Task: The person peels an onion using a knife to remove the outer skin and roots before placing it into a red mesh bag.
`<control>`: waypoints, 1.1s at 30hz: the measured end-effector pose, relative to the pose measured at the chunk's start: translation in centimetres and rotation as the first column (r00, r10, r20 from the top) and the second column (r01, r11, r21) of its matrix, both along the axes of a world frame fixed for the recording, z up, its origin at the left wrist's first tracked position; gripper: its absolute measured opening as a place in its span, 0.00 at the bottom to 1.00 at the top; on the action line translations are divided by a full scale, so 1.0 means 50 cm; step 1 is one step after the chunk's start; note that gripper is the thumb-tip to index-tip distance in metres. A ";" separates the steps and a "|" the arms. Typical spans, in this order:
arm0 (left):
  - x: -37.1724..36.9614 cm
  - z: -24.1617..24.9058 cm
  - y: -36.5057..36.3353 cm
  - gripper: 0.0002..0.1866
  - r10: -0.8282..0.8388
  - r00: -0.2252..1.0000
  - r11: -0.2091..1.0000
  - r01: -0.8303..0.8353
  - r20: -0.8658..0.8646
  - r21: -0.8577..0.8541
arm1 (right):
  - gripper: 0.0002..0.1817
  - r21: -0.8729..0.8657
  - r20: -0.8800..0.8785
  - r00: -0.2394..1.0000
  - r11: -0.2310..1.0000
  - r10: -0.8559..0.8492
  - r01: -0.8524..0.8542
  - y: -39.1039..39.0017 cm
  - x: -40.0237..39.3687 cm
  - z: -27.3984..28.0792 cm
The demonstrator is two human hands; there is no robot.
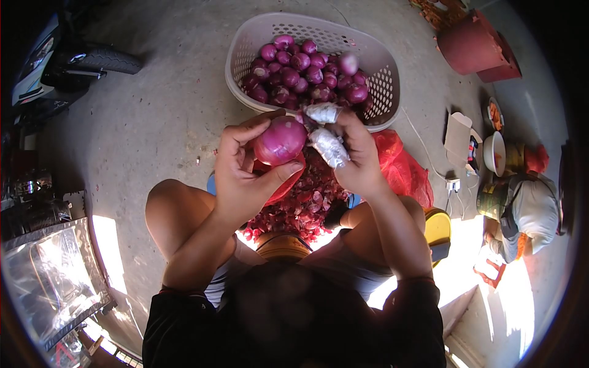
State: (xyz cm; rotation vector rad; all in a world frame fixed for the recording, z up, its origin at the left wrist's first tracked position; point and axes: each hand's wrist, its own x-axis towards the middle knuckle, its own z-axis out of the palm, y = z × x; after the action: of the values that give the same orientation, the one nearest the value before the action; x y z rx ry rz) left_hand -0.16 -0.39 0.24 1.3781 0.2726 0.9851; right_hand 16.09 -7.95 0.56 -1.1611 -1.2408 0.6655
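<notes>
A red onion [280,141] rests in my left hand [242,161], whose fingers and thumb curl around its left side and underside. My right hand [353,144] is at the onion's right end, its thumb and forefinger wrapped in silvery tape [328,146]. Those two wrapped fingertips pinch at a dark bit of onion skin [302,119] by the tip. Below both hands lies a heap of loose red onion skins [300,208] between my legs. Just beyond the hands stands a pale perforated basket [238,52] with many smooth purple onions [300,61] inside.
A red plastic bag [402,168] lies right of the skins. Near my right leg is a yellow round object [437,230]. A white bowl [494,153], a power strip [453,184] and another person [532,208] are at the right. A motorcycle wheel [101,60] stands at the upper left.
</notes>
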 end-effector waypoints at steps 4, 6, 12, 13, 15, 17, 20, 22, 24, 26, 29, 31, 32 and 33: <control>0.003 -0.001 0.002 0.31 -0.009 0.998 0.999 0.011 0.055 -0.030 | 0.20 -0.026 -0.128 0.991 0.999 -0.040 0.037 -0.002 0.005 0.015; 0.002 0.000 0.004 0.31 -0.004 0.999 0.999 0.007 0.052 -0.051 | 0.22 -0.081 -0.172 0.984 0.996 -0.050 0.036 -0.007 0.010 0.019; -0.004 0.009 0.005 0.30 0.006 1.000 0.986 -0.006 0.000 -0.165 | 0.32 -0.206 -0.128 0.985 0.968 0.119 -0.144 -0.029 0.014 0.030; -0.005 0.009 0.007 0.30 0.007 1.000 0.986 -0.008 -0.011 -0.168 | 0.34 -0.155 -0.101 0.987 0.978 0.127 -0.142 -0.026 0.006 0.020; -0.005 0.011 0.006 0.30 0.005 1.000 0.986 -0.008 -0.017 -0.169 | 0.35 -0.113 0.157 0.979 0.987 0.134 -0.117 -0.024 0.012 0.000; -0.004 0.012 0.005 0.29 0.004 1.000 0.986 -0.005 -0.006 -0.164 | 0.34 -0.117 0.218 0.967 0.987 0.131 -0.107 -0.024 0.010 -0.008; 0.001 0.011 0.002 0.28 -0.018 0.999 0.982 0.026 0.045 -0.189 | 0.30 -0.176 0.153 0.977 0.977 0.148 -0.121 -0.025 0.008 -0.002; 0.000 0.007 0.004 0.28 -0.030 0.999 0.981 0.036 0.038 -0.193 | 0.26 -0.075 0.102 0.986 0.990 0.130 -0.122 -0.014 0.002 -0.005; -0.001 0.004 0.005 0.27 -0.047 0.998 0.981 0.056 0.052 -0.183 | 0.24 -0.021 0.096 0.989 0.993 0.115 -0.114 -0.009 0.004 -0.008; -0.001 0.003 0.006 0.27 -0.070 0.994 0.983 0.083 0.088 -0.162 | 0.23 -0.013 0.139 0.985 0.995 0.102 -0.101 -0.007 0.009 -0.008; -0.003 0.008 0.004 0.28 -0.097 0.989 0.976 0.117 0.109 -0.186 | 0.21 -0.092 -0.056 0.995 0.992 0.080 -0.085 -0.004 0.004 0.003; -0.004 0.014 0.004 0.29 -0.099 0.987 0.970 0.123 0.123 -0.210 | 0.19 -0.061 -0.105 0.994 0.997 0.042 -0.049 -0.003 0.006 0.005; -0.004 0.015 0.005 0.29 -0.098 0.987 0.967 0.125 0.130 -0.221 | 0.19 -0.046 -0.129 0.991 0.998 0.025 -0.032 -0.001 0.007 0.007; -0.004 0.015 0.006 0.29 -0.094 0.987 0.965 0.123 0.133 -0.233 | 0.19 -0.154 -0.171 0.985 0.988 -0.010 -0.017 -0.012 0.010 0.022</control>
State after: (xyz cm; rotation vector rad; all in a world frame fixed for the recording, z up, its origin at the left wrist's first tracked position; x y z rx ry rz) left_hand -0.38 -0.10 1.00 1.0965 0.2157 0.9084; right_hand 16.57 -8.54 1.69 -1.2027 -1.0605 0.8590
